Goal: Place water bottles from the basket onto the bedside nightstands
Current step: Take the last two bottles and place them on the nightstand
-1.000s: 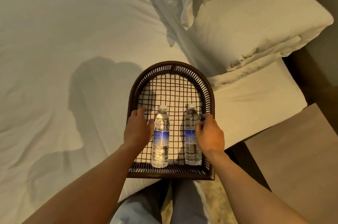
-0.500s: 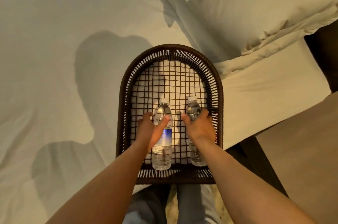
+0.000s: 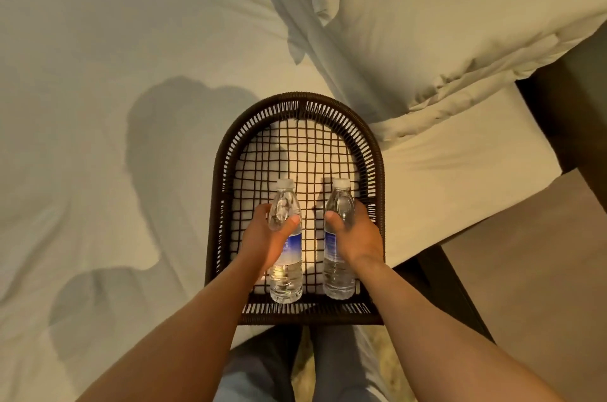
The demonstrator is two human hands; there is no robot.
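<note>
Two bottles, one per hand, both in the basket (image 3: 377, 152) on the bed (image 3: 98, 73).

My left hand (image 3: 269, 240) wraps the left bottle (image 3: 285, 237); my right hand (image 3: 358, 237) wraps the right bottle (image 3: 338, 237). Both lie near the basket's near edge, long axes toward the far arched rim, caps away. Nearest nightstand (image 3: 532, 270): right side, probably served by my right hand.

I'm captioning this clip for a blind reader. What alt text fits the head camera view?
Seen from above, a person's left hand and right hand each grip a clear water bottle, the left bottle and right bottle, lying in a dark woven basket. The basket rests on a white bed beside a pillow.
</note>
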